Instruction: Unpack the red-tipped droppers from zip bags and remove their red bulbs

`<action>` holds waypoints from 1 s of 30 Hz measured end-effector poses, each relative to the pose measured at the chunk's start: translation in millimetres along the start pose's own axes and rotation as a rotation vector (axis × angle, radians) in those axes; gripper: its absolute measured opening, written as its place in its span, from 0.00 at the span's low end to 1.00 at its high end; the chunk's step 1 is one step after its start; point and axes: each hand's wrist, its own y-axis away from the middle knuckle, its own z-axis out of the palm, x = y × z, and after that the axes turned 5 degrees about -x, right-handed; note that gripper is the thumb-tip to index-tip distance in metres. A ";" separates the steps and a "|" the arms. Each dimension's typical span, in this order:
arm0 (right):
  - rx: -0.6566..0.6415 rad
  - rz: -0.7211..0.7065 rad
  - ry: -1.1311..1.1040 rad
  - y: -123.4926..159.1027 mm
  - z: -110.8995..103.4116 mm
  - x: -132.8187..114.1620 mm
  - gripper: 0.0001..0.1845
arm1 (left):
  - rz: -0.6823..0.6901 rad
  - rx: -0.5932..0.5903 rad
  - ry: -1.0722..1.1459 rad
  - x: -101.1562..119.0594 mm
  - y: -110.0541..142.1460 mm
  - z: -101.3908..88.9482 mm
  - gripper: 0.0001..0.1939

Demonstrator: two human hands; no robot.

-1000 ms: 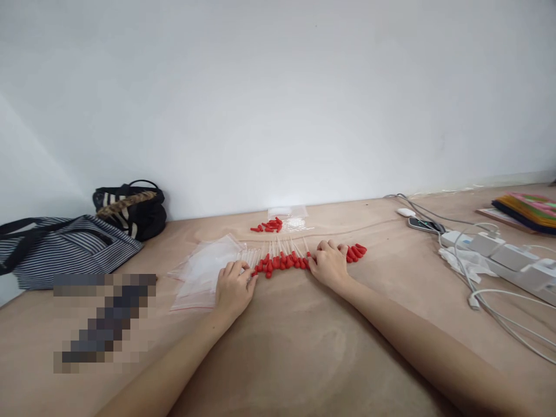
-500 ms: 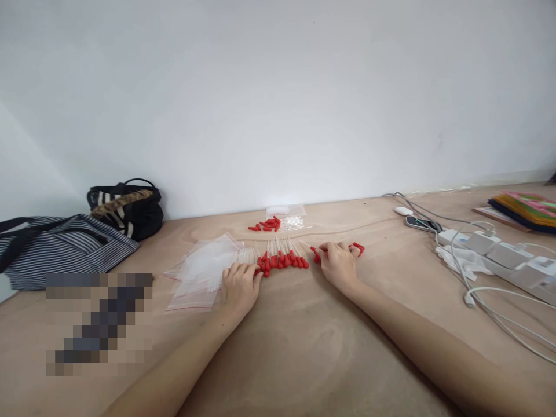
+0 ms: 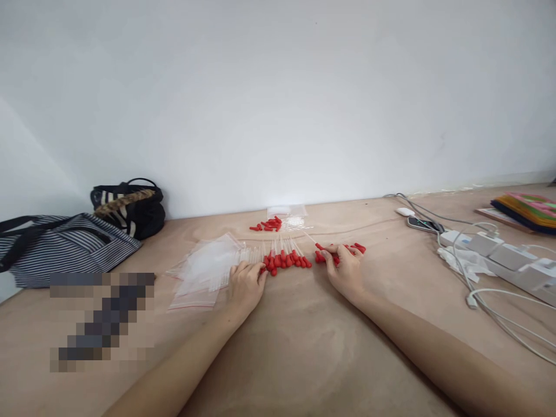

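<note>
A row of droppers (image 3: 284,259), clear thin tubes with red rubber bulbs, lies fanned out with the bulbs toward me. My left hand (image 3: 247,285) rests at the row's left end, fingers curled, thumb and forefinger closed at the bulb of the outermost dropper. To its left are loose clear tubes (image 3: 223,277), partly under my fingers. My right hand (image 3: 346,271) pinches a single dropper (image 3: 318,246) by its red bulb, the tube pointing away and to the left. Loose red bulbs (image 3: 359,248) lie around and under the right hand, partly hidden by it.
Clear zip bags (image 3: 195,272) lie at the left. Behind the row are more red bulbs (image 3: 269,223) and a bag of tubes (image 3: 295,220). Striped bag (image 3: 73,246) and black bag (image 3: 145,211) stand far left. Power strip (image 3: 512,255) and cables (image 3: 482,313) occupy the right.
My right hand has turned and shifted slightly right, so the dropper it pinches shows more clearly. My left hand stays at the row's end; the view has shifted a little.
</note>
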 end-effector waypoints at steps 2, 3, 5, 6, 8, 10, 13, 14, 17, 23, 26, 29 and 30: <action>0.021 -0.050 -0.048 2.6 0.8 -1.1 0.09 | 0.004 -0.002 0.021 0.9 -0.8 0.5 0.07; 0.032 -0.082 -0.082 4.1 1.3 -1.9 0.08 | 0.005 0.008 0.027 1.1 -0.7 0.5 0.07; 0.034 -0.160 -0.167 7.6 1.6 -4.0 0.06 | 0.010 0.058 0.028 1.3 1.4 -0.4 0.07; 0.012 -0.204 -0.210 9.6 1.3 -5.4 0.06 | 0.020 0.095 0.026 1.2 3.6 -1.2 0.08; -0.069 -0.287 -0.270 14.1 0.0 -8.5 0.04 | 0.062 0.178 0.026 1.3 9.8 -4.1 0.09; -0.171 -0.349 -0.289 18.8 -1.5 -11.9 0.03 | 0.137 0.253 0.026 2.2 17.5 -8.2 0.09; -0.290 -0.415 -0.303 24.7 -2.3 -16.7 0.04 | 0.288 0.301 0.001 5.0 27.7 -14.3 0.10; -0.318 -0.436 -0.313 26.1 -2.2 -18.3 0.04 | 0.338 0.297 -0.011 5.9 29.7 -15.6 0.11; -0.380 -0.490 -0.350 29.3 -1.7 -23.3 0.06 | 0.469 0.233 -0.029 7.4 31.5 -15.9 0.09; -0.442 -0.472 -0.257 33.0 4.0 -31.4 0.09 | 0.535 0.144 -0.002 9.1 28.5 -10.9 0.11; -0.358 -0.500 -0.131 34.3 12.2 -31.6 0.07 | 0.550 0.183 0.015 12.6 28.2 -11.4 0.12; -0.278 -0.555 -0.003 34.7 17.0 -30.8 0.05 | 0.522 0.169 0.015 14.7 28.6 -12.9 0.13; -0.263 -0.577 0.024 34.7 17.0 -30.6 0.04 | 0.513 0.162 0.011 14.7 28.9 -13.4 0.13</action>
